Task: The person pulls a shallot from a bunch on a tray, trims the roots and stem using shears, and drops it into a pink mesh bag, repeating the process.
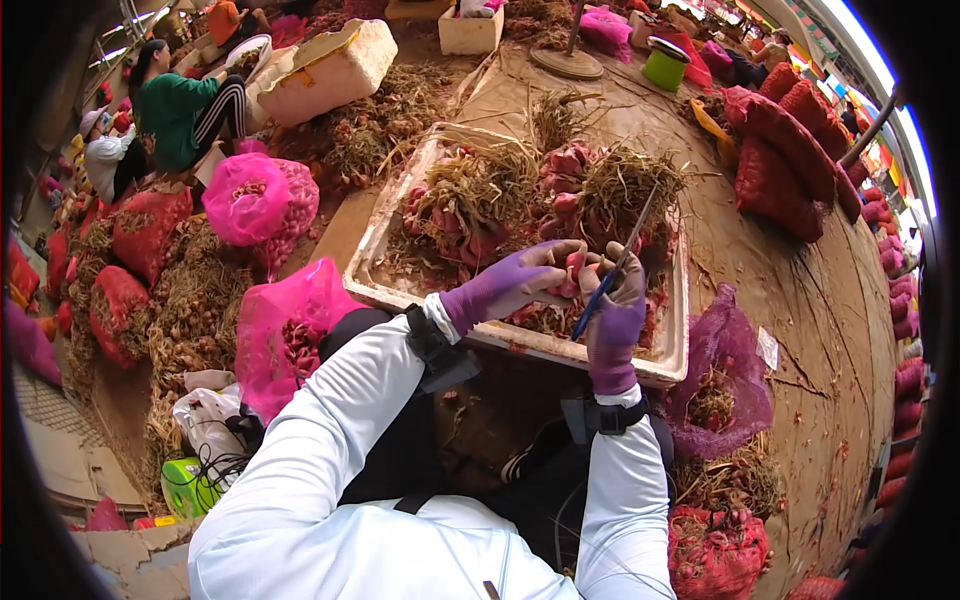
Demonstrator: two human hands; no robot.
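My left hand (pixel 515 285), in a purple glove with bare-looking fingertips, pinches a pinkish-red shallot (pixel 572 273) above the near side of a white foam box (pixel 520 340). Close beside it, my right hand (pixel 617 315), gloved the same way, is closed around a blue-handled knife (pixel 592 308). The slim blade points up and away to the right, and the fingers partly hide the handle. Inside the box, bunches of shallots (pixel 465 215) with dry straw-like stalks fill the far side. Loose bulbs and scraps lie under my hands, partly covered by them.
A pink mesh bag (pixel 270 335) stands left of the box and a purple mesh bag (pixel 722 350) right of it. Red sacks (pixel 780 185) rise at the far right. At the far left, a person in green (pixel 175 110) sits by another foam box (pixel 330 72).
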